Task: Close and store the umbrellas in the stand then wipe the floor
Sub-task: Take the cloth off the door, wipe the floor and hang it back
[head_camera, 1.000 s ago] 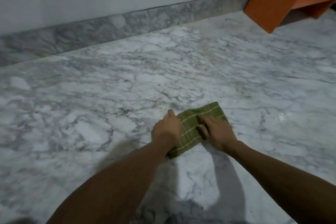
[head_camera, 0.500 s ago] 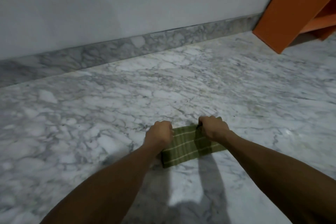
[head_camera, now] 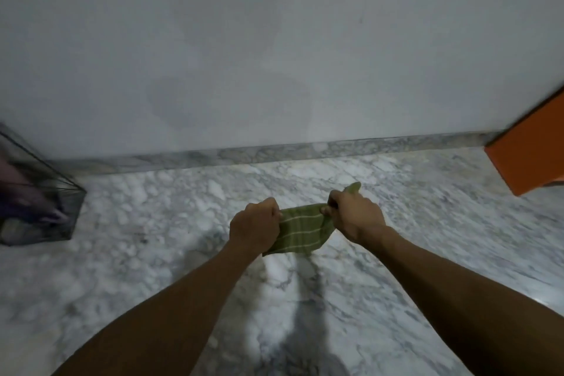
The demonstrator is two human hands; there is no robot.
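A green checked cloth (head_camera: 302, 230) hangs folded between my two hands, lifted off the white marble floor (head_camera: 152, 253). My left hand (head_camera: 254, 224) is closed on its left edge. My right hand (head_camera: 355, 215) grips its right edge, with a corner of cloth sticking up above the fist. At the far left stands a dark wire stand (head_camera: 65, 207) with a purple umbrella (head_camera: 21, 192) inside it, blurred and partly cut off by the frame edge.
A pale wall (head_camera: 274, 55) with a marble skirting (head_camera: 274, 152) runs across the back. An orange piece of furniture (head_camera: 531, 159) juts in at the right. My shadow falls on the floor below the cloth.
The cloth was pressed flat on the floor under both hands; now both hands hold it by its edges, raised off the floor. The view has tilted up, bringing the stand into sight at left.
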